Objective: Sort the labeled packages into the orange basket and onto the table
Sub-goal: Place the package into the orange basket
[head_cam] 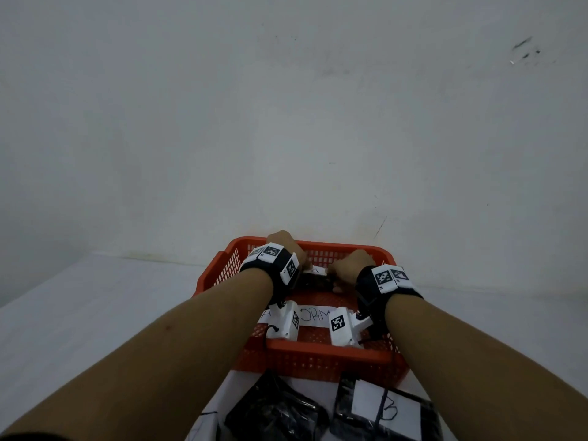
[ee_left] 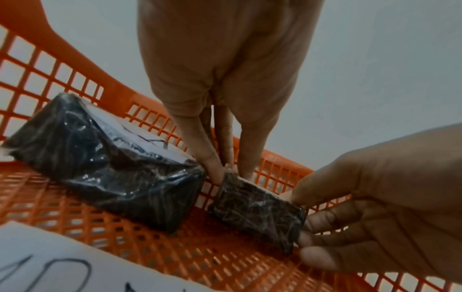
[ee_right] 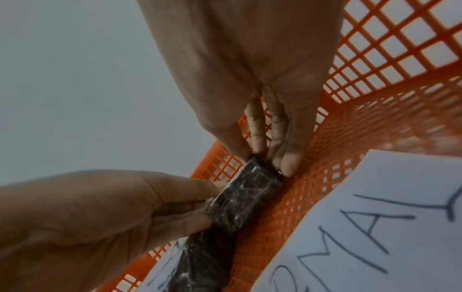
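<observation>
Both hands reach into the orange basket. Between them they hold a small black wrapped package just above the mesh floor. My left hand pinches its far end from above. My right hand pinches the other end between thumb and fingers. In the right wrist view the same package sits between my right hand and my left hand. A larger black package with a white label lies in the basket just left of it. From the head view I cannot read the small package's label.
A white paper sign with handwritten letters lies on the basket floor near the front wall. On the table in front of the basket lie a black package and another with a white label marked B. A pale wall stands close behind.
</observation>
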A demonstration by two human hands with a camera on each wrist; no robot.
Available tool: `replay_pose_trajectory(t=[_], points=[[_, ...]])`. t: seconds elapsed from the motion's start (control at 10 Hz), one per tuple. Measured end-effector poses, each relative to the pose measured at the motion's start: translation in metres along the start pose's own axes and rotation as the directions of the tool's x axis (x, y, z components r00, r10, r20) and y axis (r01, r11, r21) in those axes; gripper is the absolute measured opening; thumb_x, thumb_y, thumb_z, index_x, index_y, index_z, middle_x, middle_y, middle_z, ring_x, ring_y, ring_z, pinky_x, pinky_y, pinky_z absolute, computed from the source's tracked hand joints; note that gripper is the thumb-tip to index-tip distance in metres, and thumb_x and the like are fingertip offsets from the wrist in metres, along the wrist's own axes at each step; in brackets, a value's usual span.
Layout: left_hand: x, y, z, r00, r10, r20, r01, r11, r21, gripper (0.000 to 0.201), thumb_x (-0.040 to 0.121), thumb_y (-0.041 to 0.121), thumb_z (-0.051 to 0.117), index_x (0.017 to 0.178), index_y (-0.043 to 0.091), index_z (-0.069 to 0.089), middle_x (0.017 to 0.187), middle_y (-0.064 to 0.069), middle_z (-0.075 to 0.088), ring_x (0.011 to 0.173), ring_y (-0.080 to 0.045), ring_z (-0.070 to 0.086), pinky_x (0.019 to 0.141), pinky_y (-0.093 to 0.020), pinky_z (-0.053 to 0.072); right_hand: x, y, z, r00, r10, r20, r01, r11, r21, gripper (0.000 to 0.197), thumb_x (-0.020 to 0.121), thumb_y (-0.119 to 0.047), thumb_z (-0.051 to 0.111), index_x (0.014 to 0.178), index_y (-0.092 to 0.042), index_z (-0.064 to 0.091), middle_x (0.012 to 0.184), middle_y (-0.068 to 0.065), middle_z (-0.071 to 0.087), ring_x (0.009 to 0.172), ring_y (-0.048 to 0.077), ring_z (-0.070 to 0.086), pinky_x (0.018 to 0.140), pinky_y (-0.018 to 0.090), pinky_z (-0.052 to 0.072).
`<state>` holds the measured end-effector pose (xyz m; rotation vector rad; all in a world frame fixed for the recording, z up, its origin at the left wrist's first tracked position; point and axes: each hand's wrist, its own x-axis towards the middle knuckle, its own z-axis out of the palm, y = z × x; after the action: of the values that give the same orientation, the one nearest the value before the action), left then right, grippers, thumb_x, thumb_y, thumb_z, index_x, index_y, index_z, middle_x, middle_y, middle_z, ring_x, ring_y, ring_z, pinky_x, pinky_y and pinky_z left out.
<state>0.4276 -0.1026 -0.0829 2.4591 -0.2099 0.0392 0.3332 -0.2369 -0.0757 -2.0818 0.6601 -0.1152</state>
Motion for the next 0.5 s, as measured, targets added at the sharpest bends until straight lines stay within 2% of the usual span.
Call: replay_pose_trajectory(t=[0.1, 0.2, 0.3, 0.4, 0.5], points=[[-0.003, 0.003, -0.001, 1.000, 0.017, -0.008, -0.017, 1.000, 0.015, 0.042, 0.082, 0.022, 0.082, 0.116, 0.001, 0.072, 0.111, -0.016, 0.075, 0.082, -0.025, 0.059, 0.088, -0.037, 0.060, 0.001, 0.000, 0.002, 1.000, 0.013, 0.014, -0.013, 1.000, -0.010, 0.024, 0.088, -0.012, 0.079, 0.102, 0.005, 0.070, 0.095, 0.022, 0.078, 0.082, 0.036, 0.078, 0.075, 0.043, 0.067], [-0.007, 0.003, -0.003, 1.000, 0.012, -0.007, -0.012, 0.998, 0.057, 0.038, 0.083, 0.019, 0.080, 0.115, 0.001, 0.072, 0.107, -0.015, 0.074, 0.082, -0.024, 0.058, 0.086, -0.034, 0.057, 0.001, 0.000, 0.002, 0.999, 0.010, 0.037, -0.011, 1.000, 0.029, 0.020, 0.088, -0.007, 0.080, 0.100, 0.005, 0.069, 0.084, 0.018, 0.074, 0.059, 0.025, 0.071, 0.041, 0.022, 0.053], [-0.012, 0.003, -0.007, 1.000, 0.001, 0.014, -0.003, 0.993, 0.119, 0.041, 0.081, 0.019, 0.082, 0.117, 0.001, 0.071, 0.116, -0.016, 0.073, 0.083, -0.023, 0.056, 0.085, -0.032, 0.055, 0.000, 0.001, 0.002, 0.999, -0.006, 0.040, 0.005, 0.999, 0.037, 0.022, 0.087, -0.010, 0.083, 0.098, 0.006, 0.073, 0.080, 0.015, 0.075, 0.052, 0.018, 0.069, 0.037, 0.018, 0.048], [-0.010, 0.002, -0.006, 1.000, -0.006, -0.006, 0.007, 0.993, 0.122, 0.040, 0.080, 0.020, 0.085, 0.113, 0.002, 0.073, 0.110, -0.013, 0.075, 0.080, -0.021, 0.060, 0.083, -0.030, 0.056, 0.003, 0.002, 0.006, 0.998, -0.007, 0.065, 0.002, 0.997, 0.083, 0.029, 0.083, -0.010, 0.085, 0.103, 0.007, 0.073, 0.086, 0.016, 0.078, 0.064, 0.025, 0.076, 0.057, 0.028, 0.063], [-0.013, 0.006, -0.007, 0.999, -0.023, 0.027, 0.017, 0.978, 0.206, 0.033, 0.074, 0.031, 0.092, 0.095, 0.007, 0.081, 0.087, -0.004, 0.079, 0.075, -0.017, 0.074, 0.076, -0.031, 0.065, 0.004, 0.004, 0.007, 0.996, -0.008, 0.093, -0.004, 0.991, 0.133, 0.034, 0.081, -0.006, 0.086, 0.108, 0.008, 0.070, 0.091, 0.018, 0.078, 0.071, 0.030, 0.078, 0.073, 0.040, 0.067]])
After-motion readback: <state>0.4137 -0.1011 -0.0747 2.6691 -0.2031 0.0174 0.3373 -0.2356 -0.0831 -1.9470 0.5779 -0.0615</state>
